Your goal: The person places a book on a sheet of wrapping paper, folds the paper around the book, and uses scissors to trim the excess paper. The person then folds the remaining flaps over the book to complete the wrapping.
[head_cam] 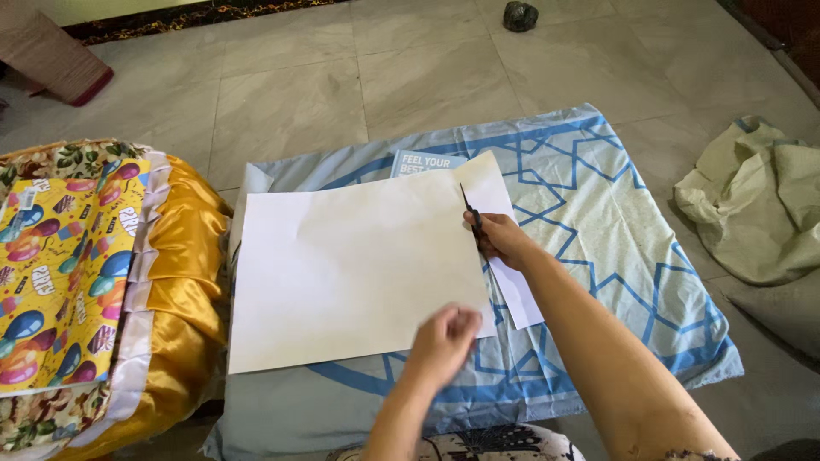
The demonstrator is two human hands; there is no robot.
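Head view, looking down: a person kneels or sits at a blue-and-white patterned cushion [598,213] laid on a grey tiled floor [359,77], cutting a large white sheet of paper [350,265] spread across it; the right hand [500,239] is closed around a pair of dark scissors [470,213], whose blades point away from the person and sit in the cut near the sheet's far right side; the handles are hidden inside the grip, so little more than the blades can be made out; right of the blades a narrower white strip [512,290] lies partly under the right hand and forearm, and whether it is fully severed cannot be told; the left hand [444,341], fingers curled and nearly closed, presses on the sheet's near right corner, holding nothing else that shows; a blue printed card or booklet [423,162] pokes out from under the paper's far edge, most of it covered; at left, a roll or sheet of colourful balloon-print gift wrap [60,273] rests on a gold satin cushion [184,273], both cut off by the frame's edge; at right a crumpled pale cloth [760,205] lies on the floor; a small dark object [519,15] at the top is too small to identify; the person's patterned clothing shows only in part at the bottom edge.
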